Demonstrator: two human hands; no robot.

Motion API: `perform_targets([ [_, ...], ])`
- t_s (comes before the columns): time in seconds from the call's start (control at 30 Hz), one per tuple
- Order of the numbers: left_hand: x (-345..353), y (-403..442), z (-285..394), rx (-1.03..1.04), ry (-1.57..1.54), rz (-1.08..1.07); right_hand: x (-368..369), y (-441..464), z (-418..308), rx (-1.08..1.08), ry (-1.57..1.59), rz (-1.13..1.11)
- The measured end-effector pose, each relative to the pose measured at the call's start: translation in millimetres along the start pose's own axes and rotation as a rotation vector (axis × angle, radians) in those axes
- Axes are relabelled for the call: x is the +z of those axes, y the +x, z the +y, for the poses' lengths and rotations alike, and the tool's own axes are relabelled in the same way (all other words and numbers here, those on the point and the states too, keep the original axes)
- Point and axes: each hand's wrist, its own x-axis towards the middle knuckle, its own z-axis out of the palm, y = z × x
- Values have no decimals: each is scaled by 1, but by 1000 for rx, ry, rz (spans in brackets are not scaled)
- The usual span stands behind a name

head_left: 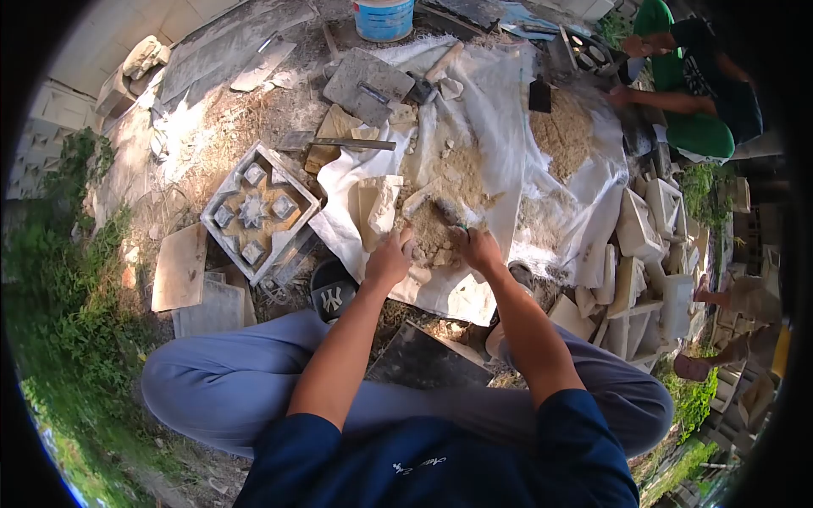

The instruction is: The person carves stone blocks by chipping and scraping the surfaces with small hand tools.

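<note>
Both of my hands are low over a white sheet (500,127) that bears sandy material (461,173). My left hand (389,258) is closed at the lower edge of a pale broken block (378,207); whether it grips the block or a smaller piece is hidden. My right hand (479,251) is wrapped round the handle of a small trowel, whose dark blade (445,210) points up and left over the sand and crumbled bits (436,247). To the left of my hands lies a mould (261,212) with a star and several small raised blocks inside.
A blue and white bucket (384,19) stands at the top. Past a sand heap (561,131), a person in green trousers (699,135) sits at upper right. Cast pale blocks (639,224) are piled on the right. Flat slabs (179,267) lie left, a dark board (428,360) between my legs.
</note>
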Motion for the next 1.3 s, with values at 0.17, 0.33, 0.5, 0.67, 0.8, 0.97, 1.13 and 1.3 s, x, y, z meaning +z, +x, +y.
perform_targets([
  [0.17,2,7,-6,1,12,29,0,-2,-2,-3,15,59],
  [0.33,-1,6,-2,11,-13,-2,3,-2,10,9,19,42],
  [0.5,1,3,0,-35,2,-22,4,-1,13,61,-58,30],
  [0.67,0,7,-4,9,-11,-1,-17,-19,14,151,177,210],
  [0.8,-1,3,7,-98,-43,-56,-11,-44,14,458,235,327],
  [0.97,-11,3,10,-107,-35,-47,41,-74,7,584,224,251],
  [1.13,-11,-2,6,-86,-62,-11,47,-57,-29,532,479,104],
  [1.3,-34,-14,16,-148,-54,-80,23,-34,-29,165,318,124],
])
